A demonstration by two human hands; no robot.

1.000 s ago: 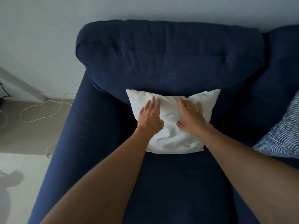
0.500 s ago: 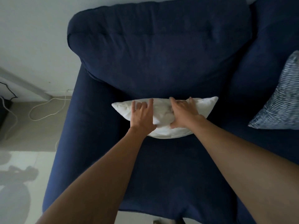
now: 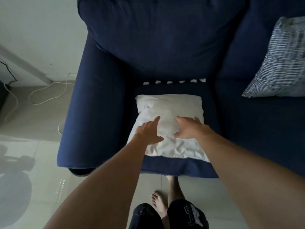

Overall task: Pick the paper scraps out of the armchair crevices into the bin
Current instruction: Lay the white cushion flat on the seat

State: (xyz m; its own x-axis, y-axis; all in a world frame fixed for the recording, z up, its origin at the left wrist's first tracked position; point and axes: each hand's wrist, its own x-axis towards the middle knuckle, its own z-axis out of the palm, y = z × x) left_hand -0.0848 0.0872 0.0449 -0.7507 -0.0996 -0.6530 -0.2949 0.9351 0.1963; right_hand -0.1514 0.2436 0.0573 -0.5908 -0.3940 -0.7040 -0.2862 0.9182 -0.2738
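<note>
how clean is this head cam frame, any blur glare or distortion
Head view: dim, so the navy armchair loses its folds; left hand and right hand smeared by motion on the white pillow; glossy floor carries soft reflections at left; wide-angle bowing at the edges; paper scraps small, soft.

A white cushion is laid flat on the armchair seat. It is touched by the left hand and the right hand. Paper scraps are lodged in a row in the rear crevice.
</note>
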